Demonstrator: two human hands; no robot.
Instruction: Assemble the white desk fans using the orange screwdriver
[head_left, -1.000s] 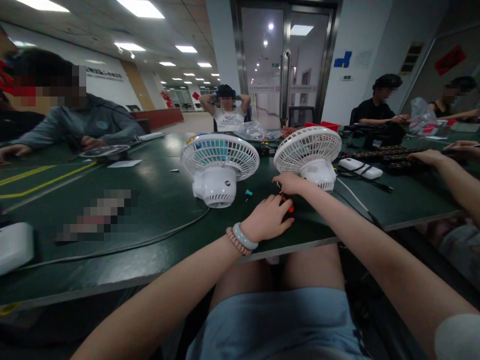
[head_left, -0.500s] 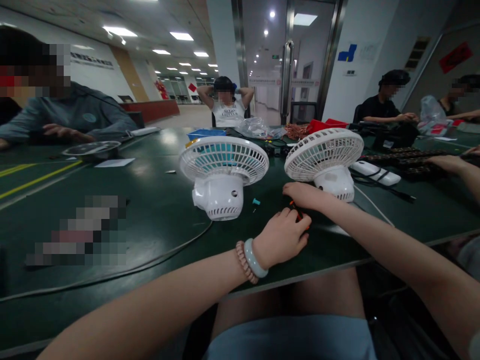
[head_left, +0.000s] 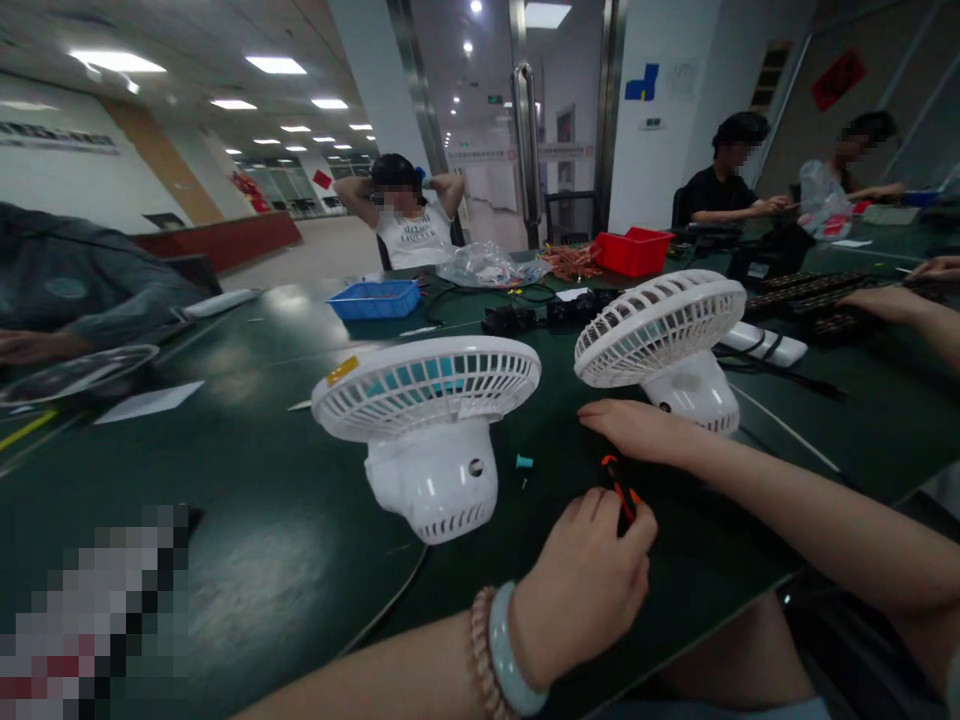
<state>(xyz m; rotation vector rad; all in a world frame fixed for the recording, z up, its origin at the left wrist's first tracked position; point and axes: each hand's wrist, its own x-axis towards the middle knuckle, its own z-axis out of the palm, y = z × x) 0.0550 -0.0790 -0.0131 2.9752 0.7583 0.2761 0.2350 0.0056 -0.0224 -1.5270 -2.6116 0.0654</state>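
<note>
My left hand (head_left: 589,580) is closed around a black-and-orange tool (head_left: 621,490) near the table's front edge. The tool's far end points away from me, and its exact kind is hidden by the fingers. Just beyond it, my right hand (head_left: 637,430) lies low over the table, fingers stretched leftward, its palm and underside hidden. Behind that hand a white fan head (head_left: 686,385) rests on its motor housing, tilted. Another white fan head (head_left: 431,450) with blue blades stands to the left. Between them lie a small teal plug (head_left: 524,462) and a tiny screw (head_left: 524,484).
Further back are a blue tray (head_left: 375,300), a red bin (head_left: 634,252), a clear plastic bag (head_left: 487,265) and black parts (head_left: 510,320). A white power strip (head_left: 772,345) lies behind the right fan. People sit around the green table (head_left: 270,560).
The view has swung right and dipped closer, so both fans sit lower and look larger. My left hand still grips the tool; the gap between my hands has widened slightly.
</note>
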